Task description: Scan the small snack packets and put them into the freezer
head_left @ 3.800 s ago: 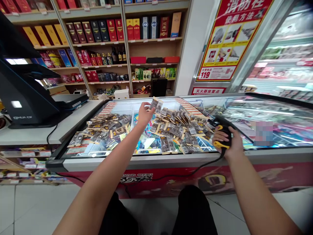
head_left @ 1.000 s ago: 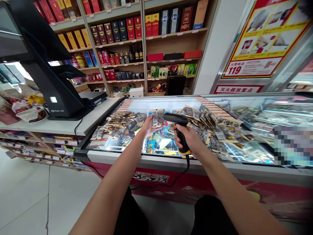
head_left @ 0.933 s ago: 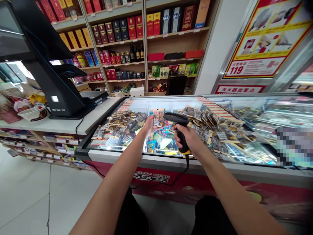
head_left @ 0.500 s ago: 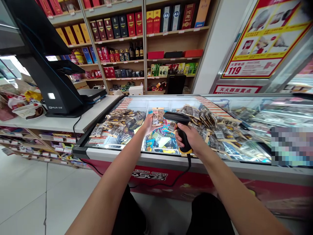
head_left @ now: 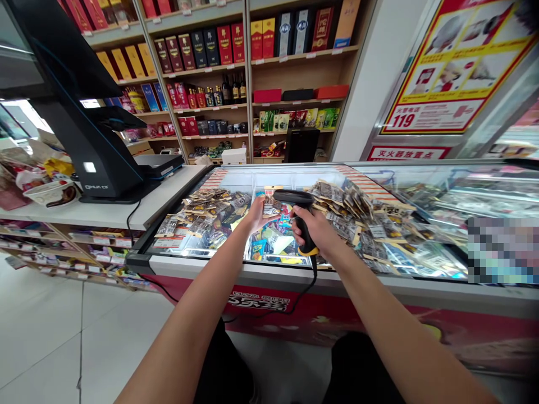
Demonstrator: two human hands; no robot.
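Now your right hand [head_left: 311, 227] has brought the scanner [head_left: 298, 197] closer to the packet [head_left: 268, 204].
Your fingers wrap its handle, its head nearly at the packet, seemingly lined up for reading; beyond, your left hand [head_left: 256, 216] grips that packet over the freezer [head_left: 168, 265].

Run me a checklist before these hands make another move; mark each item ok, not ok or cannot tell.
1. Left hand holding the packet: ok.
2. Right hand wrapped around the handle of the scanner: ok.
3. Packet fully in view: not ok; the scanner's head hides part of it.
4. Cord hanging free below the right hand: ok; it drops in front of the freezer.
5. Packet's code read by the scanner: cannot tell.
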